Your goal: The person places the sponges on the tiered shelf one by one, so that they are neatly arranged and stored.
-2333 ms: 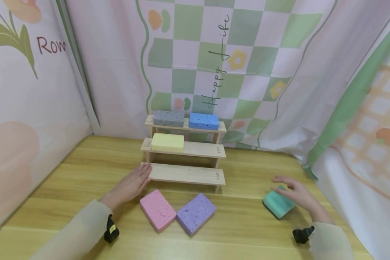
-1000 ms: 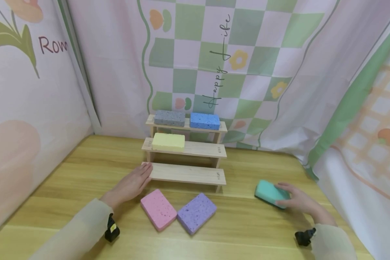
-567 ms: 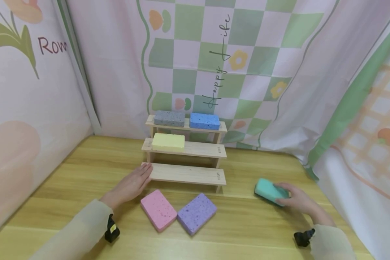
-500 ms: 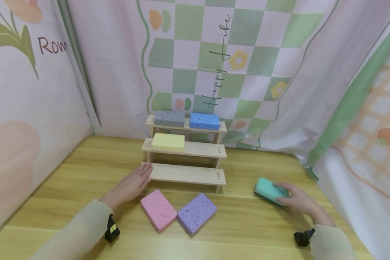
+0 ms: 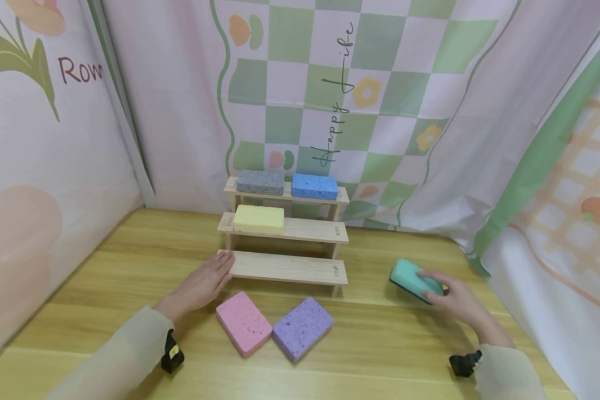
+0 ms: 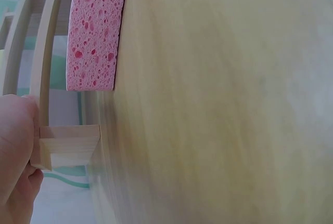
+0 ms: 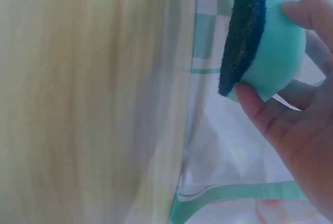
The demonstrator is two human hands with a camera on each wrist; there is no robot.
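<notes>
My right hand (image 5: 457, 300) pinches a teal scrub sponge (image 5: 411, 278) between thumb and fingers, right of the wooden stepped rack (image 5: 290, 266). In the right wrist view the sponge (image 7: 278, 37) is tilted, its dark scouring side facing the table, clear of the surface. At the rack's lowest step, my left hand (image 5: 200, 283) holds the left end; in the left wrist view, fingers (image 6: 32, 180) bend around the plank's end. A pink sponge (image 5: 243, 323) and a purple sponge (image 5: 302, 329) lie before the rack, corners touching.
On the top step are a grey sponge (image 5: 261, 182) and a blue sponge (image 5: 314, 186). A yellow sponge (image 5: 258, 218) occupies the middle step's left part. Patterned curtains (image 5: 180, 111) enclose the wooden table (image 5: 380, 355) at the back and sides.
My right hand has closed its grip on the teal sponge, turned it and raised it off the table, moving slightly away from me. The left hand stays at the rack's end.
</notes>
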